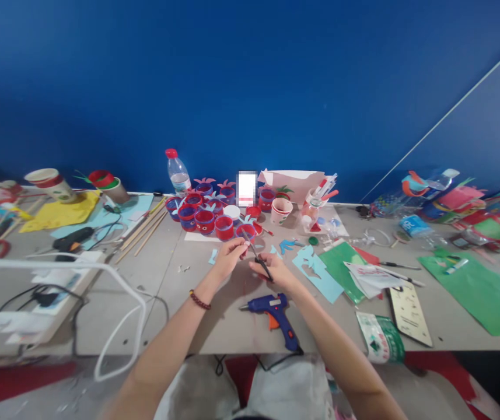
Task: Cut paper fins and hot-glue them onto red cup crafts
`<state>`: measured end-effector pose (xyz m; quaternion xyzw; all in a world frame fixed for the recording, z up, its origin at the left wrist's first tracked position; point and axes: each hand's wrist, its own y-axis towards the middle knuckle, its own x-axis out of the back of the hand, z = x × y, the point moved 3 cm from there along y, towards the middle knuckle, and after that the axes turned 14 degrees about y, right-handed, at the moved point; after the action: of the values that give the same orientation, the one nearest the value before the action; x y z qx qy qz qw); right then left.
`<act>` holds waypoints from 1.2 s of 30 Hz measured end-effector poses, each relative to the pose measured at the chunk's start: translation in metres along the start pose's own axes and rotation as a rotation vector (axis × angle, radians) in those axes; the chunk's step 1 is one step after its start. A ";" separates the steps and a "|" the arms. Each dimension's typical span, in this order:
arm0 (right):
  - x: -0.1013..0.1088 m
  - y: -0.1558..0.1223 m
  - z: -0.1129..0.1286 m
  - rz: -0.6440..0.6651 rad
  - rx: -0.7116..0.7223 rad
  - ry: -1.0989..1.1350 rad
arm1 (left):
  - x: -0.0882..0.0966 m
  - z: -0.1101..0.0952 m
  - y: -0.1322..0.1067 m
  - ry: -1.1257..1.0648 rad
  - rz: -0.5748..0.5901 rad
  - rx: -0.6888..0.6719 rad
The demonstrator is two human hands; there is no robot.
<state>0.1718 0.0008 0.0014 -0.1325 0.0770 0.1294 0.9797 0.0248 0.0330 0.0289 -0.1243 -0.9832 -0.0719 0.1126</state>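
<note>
My right hand [273, 269] grips a pair of scissors [257, 255] with red handles, blades pointing up and away toward the left hand. My left hand [231, 254] is closed in a pinch at the blades' tip, on a small piece that I cannot make out. A bead bracelet [199, 300] sits on the left wrist. Both hands hover over the grey table [179, 291], just in front of a cluster of red and blue paper cups [206, 217]. A blue glue gun [275, 309] with an orange trigger lies right below the hands.
Light blue paper [320, 274], green sheets [477, 286] and papers lie to the right. A water bottle [178, 171], a white cup [281, 210] and a jar of pens [315, 207] stand at the back. A black glue gun [72, 239], wooden sticks [142, 230], cables and white tubing [118, 315] lie left.
</note>
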 end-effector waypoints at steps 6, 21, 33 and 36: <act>-0.005 -0.003 0.003 0.012 -0.032 0.015 | 0.001 0.002 0.001 0.002 0.048 -0.005; -0.002 -0.004 0.004 0.038 -0.002 -0.089 | 0.006 -0.006 0.000 0.028 0.077 0.008; 0.005 0.006 0.001 -0.055 0.073 0.264 | 0.002 -0.004 -0.002 0.063 0.260 0.010; 0.005 0.007 0.000 -0.055 0.068 0.281 | -0.002 0.001 -0.003 0.132 0.331 -0.027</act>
<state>0.1744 0.0078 -0.0014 -0.1183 0.2142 0.0798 0.9663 0.0259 0.0302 0.0267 -0.2808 -0.9388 -0.0737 0.1853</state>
